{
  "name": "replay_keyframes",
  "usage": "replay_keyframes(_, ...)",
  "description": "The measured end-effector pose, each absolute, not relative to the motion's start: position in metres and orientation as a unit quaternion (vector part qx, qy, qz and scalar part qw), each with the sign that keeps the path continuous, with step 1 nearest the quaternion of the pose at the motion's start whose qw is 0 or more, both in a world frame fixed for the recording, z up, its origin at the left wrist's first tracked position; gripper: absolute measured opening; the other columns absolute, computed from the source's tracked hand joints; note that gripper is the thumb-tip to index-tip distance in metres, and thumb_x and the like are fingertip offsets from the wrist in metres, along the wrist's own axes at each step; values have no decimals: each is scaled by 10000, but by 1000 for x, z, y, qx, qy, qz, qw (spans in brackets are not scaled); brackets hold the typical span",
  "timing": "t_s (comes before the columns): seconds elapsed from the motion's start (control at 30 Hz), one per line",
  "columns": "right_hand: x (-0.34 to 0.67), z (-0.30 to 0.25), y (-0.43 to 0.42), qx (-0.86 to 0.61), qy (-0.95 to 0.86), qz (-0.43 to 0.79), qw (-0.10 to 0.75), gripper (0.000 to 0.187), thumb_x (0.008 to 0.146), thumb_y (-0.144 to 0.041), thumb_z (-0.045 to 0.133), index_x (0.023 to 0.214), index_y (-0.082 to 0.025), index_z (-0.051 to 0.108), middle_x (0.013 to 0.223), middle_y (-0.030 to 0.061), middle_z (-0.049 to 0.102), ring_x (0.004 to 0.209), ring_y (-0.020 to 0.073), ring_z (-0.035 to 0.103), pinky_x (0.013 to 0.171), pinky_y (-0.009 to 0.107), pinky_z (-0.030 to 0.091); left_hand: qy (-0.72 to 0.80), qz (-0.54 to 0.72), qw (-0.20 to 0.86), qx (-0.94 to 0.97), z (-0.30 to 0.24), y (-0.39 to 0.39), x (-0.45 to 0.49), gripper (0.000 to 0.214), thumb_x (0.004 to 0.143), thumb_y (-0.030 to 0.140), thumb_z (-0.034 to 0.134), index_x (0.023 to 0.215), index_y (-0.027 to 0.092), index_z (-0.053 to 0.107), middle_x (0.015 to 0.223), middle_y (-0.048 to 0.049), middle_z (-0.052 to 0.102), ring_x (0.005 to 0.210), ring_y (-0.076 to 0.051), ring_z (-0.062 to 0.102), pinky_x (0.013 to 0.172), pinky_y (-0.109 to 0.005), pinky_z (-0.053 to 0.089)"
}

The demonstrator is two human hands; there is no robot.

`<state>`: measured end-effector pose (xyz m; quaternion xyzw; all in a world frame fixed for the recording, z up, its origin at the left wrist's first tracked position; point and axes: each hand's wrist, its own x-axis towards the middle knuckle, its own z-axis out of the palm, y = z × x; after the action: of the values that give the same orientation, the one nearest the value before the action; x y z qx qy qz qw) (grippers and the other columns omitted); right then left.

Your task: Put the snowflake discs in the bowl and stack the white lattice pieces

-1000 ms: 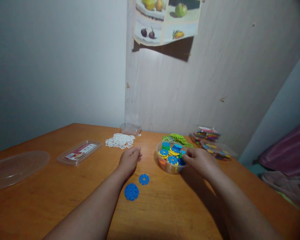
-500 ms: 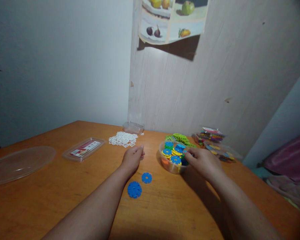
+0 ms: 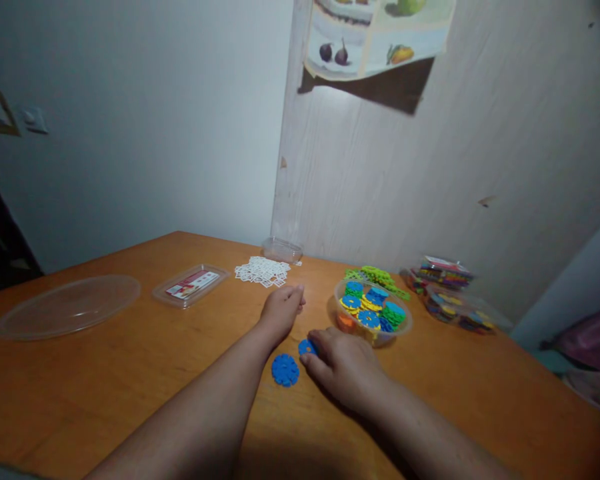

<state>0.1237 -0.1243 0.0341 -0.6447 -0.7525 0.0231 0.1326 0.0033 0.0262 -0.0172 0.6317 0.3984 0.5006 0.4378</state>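
Note:
My right hand (image 3: pixel 337 363) is low over the tabletop, with thumb and fingertips closed on the edges of a small blue notched disc (image 3: pixel 307 347). Part of that disc is hidden under the fingers. Just left of it lies a larger blue notched disc (image 3: pixel 285 370), flat on the wood. My left hand (image 3: pixel 281 312) rests on the table as a loose fist, and no object shows in it. Right of both hands stands a clear round bowl (image 3: pixel 405 328) holding stacks of blue, yellow, green and orange notched discs (image 3: pixel 369 319).
White lattice pieces (image 3: pixel 263 271) are heaped beyond my left hand, before a clear plastic box (image 3: pixel 282 250). Green pieces (image 3: pixel 375 275) lie behind the bowl. Filled containers (image 3: pixel 460 310) stand at right. A labelled clear lid (image 3: pixel 190 287) and an oval lid (image 3: pixel 70 307) lie left.
My right hand has left the bowl and come down leftward onto the small blue disc. My left fist keeps its place on the table. The view has shifted slightly.

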Motion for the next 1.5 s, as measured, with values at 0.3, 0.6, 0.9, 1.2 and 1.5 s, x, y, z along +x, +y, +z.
replay_keyframes(0.3, 127, 26, -115, -685, -703, 106, 162, 206, 797, -398, 639, 887, -213, 635, 814, 19, 665, 694, 149, 557, 570, 257, 258, 396, 506, 436, 630, -20, 30, 3, 462, 847, 571, 522, 644, 170, 629, 606, -29, 622, 593, -166, 578, 578, -271, 416)
replay_keyframes(0.6, 129, 21, -118, -684, -682, 172, 196, 256, 705, -329, 698, 864, -217, 530, 752, -16, 601, 649, 128, 497, 551, 234, 270, 392, 504, 448, 626, -17, 28, 4, 462, 845, 577, 527, 652, 165, 608, 587, -19, 591, 577, -153, 551, 565, -261, 400)
replay_keyframes(0.9, 141, 55, -128, -595, -724, 157, 311, 80, 864, -241, 521, 800, -205, 553, 758, -5, 620, 701, 130, 532, 605, 226, 347, 392, 505, 429, 638, -19, 31, 2, 456, 851, 566, 520, 654, 167, 617, 587, -27, 610, 583, -164, 574, 578, -271, 414)
replay_keyframes(1.2, 238, 87, -122, -718, -601, -67, 345, 149, 846, -325, 526, 795, -201, 591, 720, 10, 628, 666, 163, 549, 606, 260, 355, 402, 506, 438, 625, -14, 25, 2, 452, 832, 572, 537, 638, 171, 612, 590, -31, 616, 585, -169, 585, 559, -267, 405)
replay_keyframes(1.5, 254, 76, -115, -751, -619, -36, 227, 152, 810, -250, 489, 738, -194, 611, 680, 10, 633, 651, 162, 564, 569, 258, 315, 395, 505, 448, 623, -14, 28, 3, 442, 820, 566, 550, 630, 171, 602, 606, -29, 614, 587, -163, 581, 584, -270, 432)
